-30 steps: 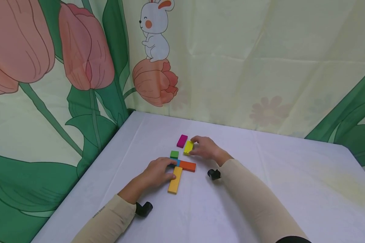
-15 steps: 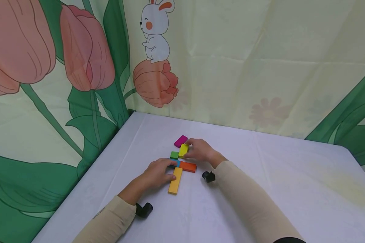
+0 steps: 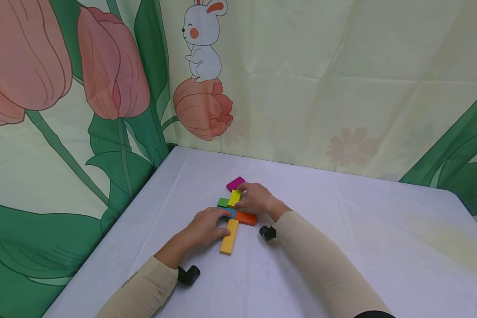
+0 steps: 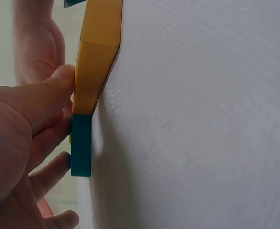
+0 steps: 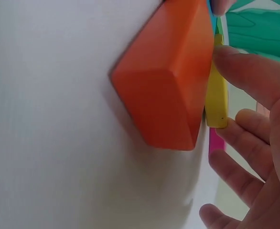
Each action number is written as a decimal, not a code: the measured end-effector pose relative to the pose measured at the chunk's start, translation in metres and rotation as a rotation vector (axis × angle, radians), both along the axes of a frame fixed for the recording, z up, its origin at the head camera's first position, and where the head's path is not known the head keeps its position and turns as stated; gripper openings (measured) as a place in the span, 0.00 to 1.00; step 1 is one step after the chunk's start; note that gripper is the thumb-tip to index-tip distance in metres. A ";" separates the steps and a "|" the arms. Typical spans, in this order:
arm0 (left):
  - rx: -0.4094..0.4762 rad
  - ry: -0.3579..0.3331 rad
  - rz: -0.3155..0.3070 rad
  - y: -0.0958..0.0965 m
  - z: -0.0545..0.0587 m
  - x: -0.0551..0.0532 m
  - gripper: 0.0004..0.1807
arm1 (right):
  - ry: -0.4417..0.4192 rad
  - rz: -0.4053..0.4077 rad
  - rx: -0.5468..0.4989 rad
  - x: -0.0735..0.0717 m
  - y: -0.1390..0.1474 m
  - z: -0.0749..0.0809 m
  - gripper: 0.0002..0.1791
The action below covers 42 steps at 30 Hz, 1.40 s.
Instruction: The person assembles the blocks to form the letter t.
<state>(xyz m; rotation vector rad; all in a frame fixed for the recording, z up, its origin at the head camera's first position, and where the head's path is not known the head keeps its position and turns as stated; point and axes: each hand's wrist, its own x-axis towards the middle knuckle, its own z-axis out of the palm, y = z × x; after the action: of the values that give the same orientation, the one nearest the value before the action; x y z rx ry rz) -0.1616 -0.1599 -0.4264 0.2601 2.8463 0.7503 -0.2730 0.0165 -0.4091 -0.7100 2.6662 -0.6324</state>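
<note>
Flat coloured wooden blocks lie together on the white-covered table. My right hand point(image 3: 258, 198) pinches a bright yellow block point(image 3: 234, 198) between thumb and fingers; the block's side is against the small green block point(image 3: 222, 202). Just beyond it lies a magenta block point(image 3: 235, 183), turned at a slant. My left hand point(image 3: 204, 227) rests its fingertips on the blue block point(image 3: 233, 214), partly covering it, while its thumb touches the long amber block point(image 3: 229, 238). To the blue block's right an orange-red block point(image 3: 246, 218) extends sideways. The left wrist view shows the amber block point(image 4: 94, 57) meeting a teal-blue end point(image 4: 81, 145).
The white tablecloth point(image 3: 361, 247) spreads widely to the right of the blocks. Behind the table hangs a curtain point(image 3: 302, 88) printed with tulips and a rabbit. Black wrist-worn devices point(image 3: 188, 275) sit by both cuffs, close to the tabletop.
My right hand has slid the yellow block left and nearer, up against the green block. The green block has shifted left, and the magenta block has turned. The left hand has stayed put.
</note>
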 end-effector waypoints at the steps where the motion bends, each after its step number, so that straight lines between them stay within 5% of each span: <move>1: 0.002 0.001 -0.002 0.000 0.000 0.000 0.29 | -0.001 -0.002 0.001 0.001 0.000 0.000 0.35; 42: -0.013 0.006 -0.001 -0.001 0.000 0.000 0.29 | -0.057 -0.031 -0.056 -0.002 0.020 -0.001 0.33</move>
<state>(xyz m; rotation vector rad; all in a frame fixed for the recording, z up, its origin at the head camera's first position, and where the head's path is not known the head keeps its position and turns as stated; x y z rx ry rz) -0.1618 -0.1605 -0.4259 0.2625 2.8558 0.7326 -0.2748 0.0369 -0.4106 -0.6559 2.6214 -0.7271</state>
